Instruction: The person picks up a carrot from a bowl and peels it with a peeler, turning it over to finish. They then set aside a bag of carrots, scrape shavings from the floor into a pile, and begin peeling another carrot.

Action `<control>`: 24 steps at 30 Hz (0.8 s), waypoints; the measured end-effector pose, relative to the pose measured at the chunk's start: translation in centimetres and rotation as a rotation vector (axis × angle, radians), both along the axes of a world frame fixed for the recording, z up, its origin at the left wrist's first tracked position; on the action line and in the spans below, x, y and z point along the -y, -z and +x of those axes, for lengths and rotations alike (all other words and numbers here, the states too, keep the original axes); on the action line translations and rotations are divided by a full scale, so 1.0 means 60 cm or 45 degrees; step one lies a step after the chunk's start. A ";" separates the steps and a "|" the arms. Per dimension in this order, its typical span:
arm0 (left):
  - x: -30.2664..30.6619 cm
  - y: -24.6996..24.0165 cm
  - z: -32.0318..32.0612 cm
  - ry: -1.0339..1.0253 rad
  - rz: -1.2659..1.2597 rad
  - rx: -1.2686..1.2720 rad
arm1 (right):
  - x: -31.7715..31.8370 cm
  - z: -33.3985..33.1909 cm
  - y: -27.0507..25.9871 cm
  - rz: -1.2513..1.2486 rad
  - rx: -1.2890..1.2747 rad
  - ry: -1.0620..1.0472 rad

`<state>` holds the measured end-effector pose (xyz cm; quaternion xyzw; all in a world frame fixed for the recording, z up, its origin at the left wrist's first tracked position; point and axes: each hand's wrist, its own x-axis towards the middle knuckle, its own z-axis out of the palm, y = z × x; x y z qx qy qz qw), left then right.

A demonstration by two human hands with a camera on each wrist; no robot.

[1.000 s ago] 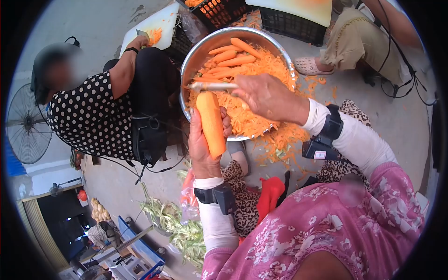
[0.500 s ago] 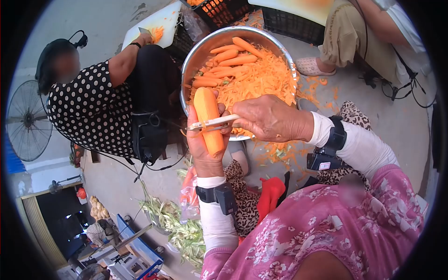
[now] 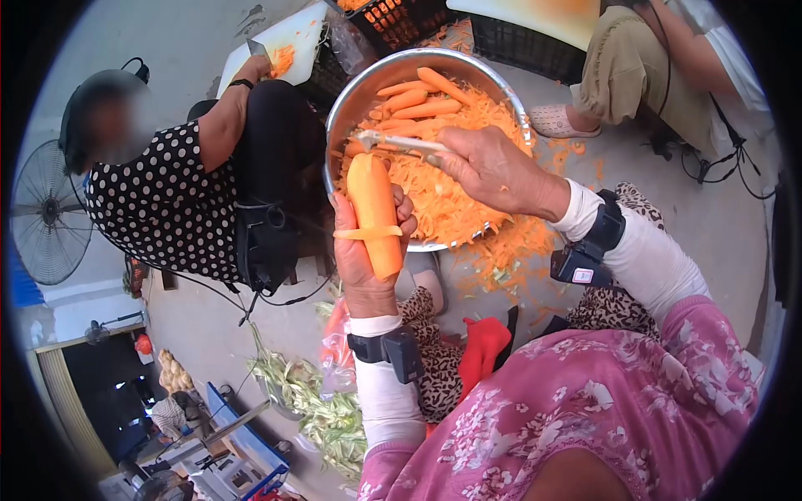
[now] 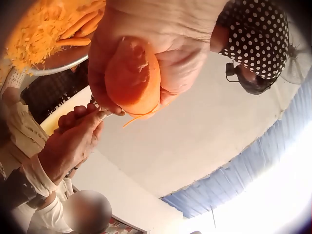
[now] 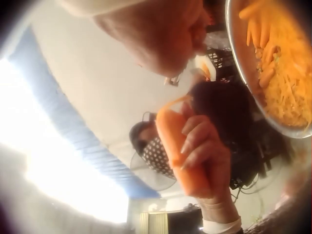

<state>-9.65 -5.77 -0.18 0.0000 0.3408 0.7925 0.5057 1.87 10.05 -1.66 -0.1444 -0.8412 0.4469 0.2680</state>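
Plainly, the left hand (image 3: 365, 263) grips a thick peeled carrot (image 3: 373, 209). Fingers and thumb are curled round its lower half, so the narrower end sits down in the palm and the broad rounded end stands clear above the fingertips. Its long axis runs nearly upright in the head view, away from the wearer's wrist and toward the bowl (image 3: 336, 117), with the top leaning a little to the left. The left wrist view looks onto the carrot's lower end, ringed by the palm. A thin strip of peel (image 3: 361, 235) lies over the carrot at about the level of the fingertips, crosswise to the long axis. The right hand (image 3: 493, 171) is beyond and to the right of the left hand, its thumb and fingers pinching the handle of a peeler (image 3: 399, 142). The peeler lies roughly level, crosswise to the carrot, with its blade end pointing left and sitting just past the carrot's top end. Whether the blade touches the carrot I cannot tell. Beyond both hands, the metal bowl holds a heap of orange peelings (image 3: 468, 159), with several peeled carrots (image 3: 418, 107) lying on top toward its far side. To the left of the left hand sits a person in a dotted top (image 3: 163, 209).
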 end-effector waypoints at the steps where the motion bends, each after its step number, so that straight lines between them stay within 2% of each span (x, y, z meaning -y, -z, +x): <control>1: 0.002 0.003 -0.003 0.000 -0.003 -0.002 | 0.006 0.002 -0.006 -0.068 0.009 -0.084; 4: 0.009 0.024 -0.017 0.089 0.146 0.068 | 0.023 0.001 -0.011 -0.205 0.015 -0.177; 6: 0.011 0.034 -0.020 0.031 -0.006 -0.085 | 0.034 -0.003 -0.011 -0.399 -0.025 -0.196; 8: 0.004 0.041 -0.018 0.030 0.000 -0.134 | 0.047 -0.009 -0.011 -0.484 0.004 -0.213; 10: -0.018 0.024 0.003 -0.082 -0.118 -0.484 | 0.061 -0.014 -0.004 -0.633 -0.021 -0.179; 11: -0.022 0.018 0.006 -0.065 -0.105 -0.551 | 0.064 -0.015 -0.001 -0.661 -0.035 -0.180; 14: -0.022 0.018 0.008 -0.180 -0.211 -0.538 | 0.061 -0.020 0.006 -0.757 -0.012 -0.271; 15: -0.011 0.026 -0.001 -0.182 -0.209 -0.542 | 0.056 -0.019 0.003 -0.755 -0.016 -0.272; 17: 0.016 0.048 -0.028 0.136 0.065 -0.212 | 0.036 -0.016 -0.005 -0.471 0.062 -0.048; 18: 0.015 0.045 -0.024 0.136 0.064 -0.214 | 0.029 -0.016 -0.001 -0.472 0.060 -0.048; 20: 0.009 0.034 -0.013 0.046 -0.099 -0.333 | 0.018 -0.020 0.017 -0.155 -0.016 0.088; 21: 0.009 0.033 -0.012 0.049 -0.096 -0.335 | 0.017 -0.025 0.011 -0.101 -0.131 0.106; 22: 0.009 0.032 -0.012 0.043 -0.111 -0.357 | 0.016 -0.020 0.004 -0.098 -0.133 0.106; 24: 0.010 0.030 -0.010 0.028 -0.126 -0.377 | 0.020 -0.006 -0.018 -0.257 0.008 -0.070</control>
